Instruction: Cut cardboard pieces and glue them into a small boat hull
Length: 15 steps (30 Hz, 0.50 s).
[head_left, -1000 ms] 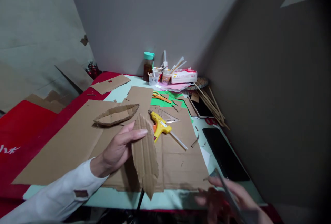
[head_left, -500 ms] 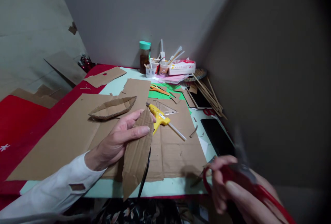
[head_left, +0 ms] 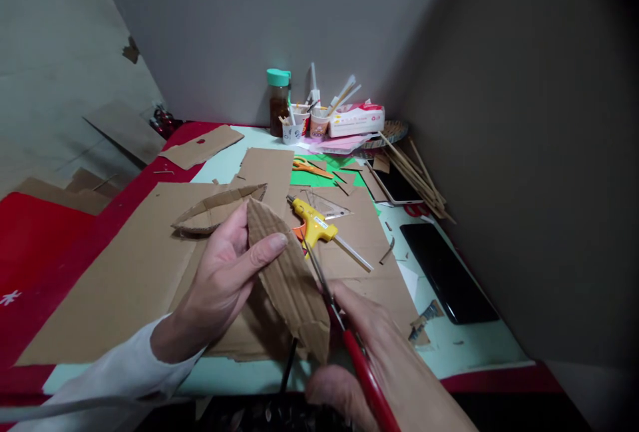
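My left hand [head_left: 224, 279] grips a leaf-shaped piece of cardboard [head_left: 287, 272], thumb on its upper face and fingers behind it. My right hand [head_left: 384, 345] holds red-handled scissors [head_left: 352, 339]. Their blades point up and away from me, along the right edge of the cardboard piece; I cannot tell if they touch it. Behind my left hand lies a boat-shaped cardboard form [head_left: 214, 209] with low walls, partly hidden by that hand. A yellow hot glue gun [head_left: 314, 222] with a clear glue stick rests just beyond the scissor tips.
Large cardboard sheets [head_left: 114, 272] cover much of the table. A black phone [head_left: 446, 272] lies at right, below a bundle of wooden sticks [head_left: 417, 176]. Orange scissors [head_left: 312, 167], a clear set square [head_left: 327, 204], paper cups [head_left: 294, 129], a tissue pack [head_left: 357, 119] and a lidded bottle [head_left: 278, 102] stand farther back.
My right hand has brought the red scissors leftward from the right side to the cardboard piece. My left hand has moved slightly left and turned the piece, so its lower tip now points right.
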### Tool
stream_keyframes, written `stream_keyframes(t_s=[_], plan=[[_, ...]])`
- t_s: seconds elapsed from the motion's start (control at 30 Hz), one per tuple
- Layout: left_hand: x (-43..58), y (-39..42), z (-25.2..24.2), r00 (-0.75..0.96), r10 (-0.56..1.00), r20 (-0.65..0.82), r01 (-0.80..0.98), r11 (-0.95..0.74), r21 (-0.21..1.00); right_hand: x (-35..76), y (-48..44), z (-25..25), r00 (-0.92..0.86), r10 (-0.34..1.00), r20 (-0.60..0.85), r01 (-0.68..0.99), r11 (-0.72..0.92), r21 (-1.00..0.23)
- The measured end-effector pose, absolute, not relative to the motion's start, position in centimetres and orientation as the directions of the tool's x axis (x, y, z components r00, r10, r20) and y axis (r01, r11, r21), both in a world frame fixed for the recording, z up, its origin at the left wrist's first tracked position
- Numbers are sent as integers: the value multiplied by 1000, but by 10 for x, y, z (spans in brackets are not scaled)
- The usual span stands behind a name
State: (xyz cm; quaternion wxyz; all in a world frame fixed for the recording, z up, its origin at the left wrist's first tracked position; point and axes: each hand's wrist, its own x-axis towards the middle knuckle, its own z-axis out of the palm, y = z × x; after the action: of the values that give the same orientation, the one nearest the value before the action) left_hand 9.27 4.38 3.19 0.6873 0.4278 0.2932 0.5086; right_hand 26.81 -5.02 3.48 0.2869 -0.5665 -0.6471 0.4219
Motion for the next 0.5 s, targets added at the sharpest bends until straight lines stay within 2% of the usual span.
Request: stream_keyframes(t_s=[0.2, 0.33, 0.5], plan=[[93, 42, 30, 322, 946, 31, -426, 116, 897, 264, -50, 29, -162, 987, 14, 531, 99, -842], [91, 40, 25, 345, 937, 59, -390, 86, 917, 263, -45, 30, -163, 986, -32, 556, 65, -829], [95, 40, 24, 332, 943, 34, -415, 113, 903, 260, -40, 28, -181, 983, -25, 489, 68, -870]])
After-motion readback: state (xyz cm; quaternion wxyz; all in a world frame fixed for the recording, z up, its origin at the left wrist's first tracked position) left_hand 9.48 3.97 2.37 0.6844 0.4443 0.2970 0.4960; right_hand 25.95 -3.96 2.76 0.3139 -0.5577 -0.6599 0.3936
